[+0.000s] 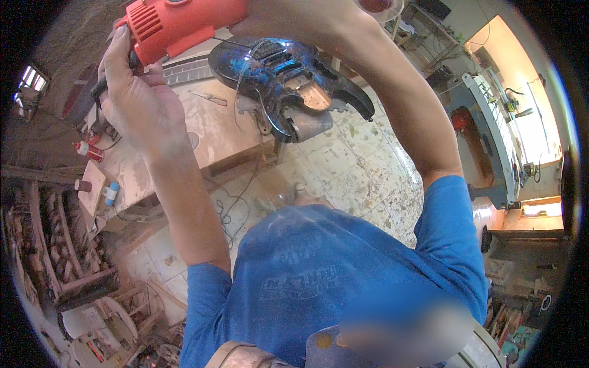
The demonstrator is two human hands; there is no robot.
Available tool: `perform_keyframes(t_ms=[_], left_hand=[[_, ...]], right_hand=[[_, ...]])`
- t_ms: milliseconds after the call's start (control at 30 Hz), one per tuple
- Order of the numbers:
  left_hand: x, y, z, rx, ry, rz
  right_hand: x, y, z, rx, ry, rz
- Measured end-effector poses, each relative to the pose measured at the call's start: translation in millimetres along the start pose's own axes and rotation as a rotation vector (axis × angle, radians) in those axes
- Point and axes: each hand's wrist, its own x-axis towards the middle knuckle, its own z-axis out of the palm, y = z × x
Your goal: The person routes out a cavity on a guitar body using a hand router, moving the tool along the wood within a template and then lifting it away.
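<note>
- The top edge of the picture cut off the red power tool (178, 21), so its front end and working part were not visible.
- The left hand (138, 92) was closed around the rear of the red power tool, with the fingers wrapped on a dark grip part there.
- The right hand (294, 21) lay over the tool body near the top edge; its fingers were mostly hidden, so I cannot tell how firmly it closed.
- The dark electric guitar body (288, 83), with loose wires hanging out, lay on the dusty workbench (208, 132), below the tool and apart from both hands.
- The person's blue shirt (319, 276) filled the lower part.
</note>
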Motion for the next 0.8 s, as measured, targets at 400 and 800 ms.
perform_keyframes(t_ms=[400, 800], left_hand=[[11, 7, -44, -0.099, 0.127, -0.051], [-84, -10, -171, -0.135, 0.052, -0.261]], right_hand=[[16, -26, 18, -0.123, -0.101, -0.097], [71, -61, 92, -0.107, -0.306, -0.468]])
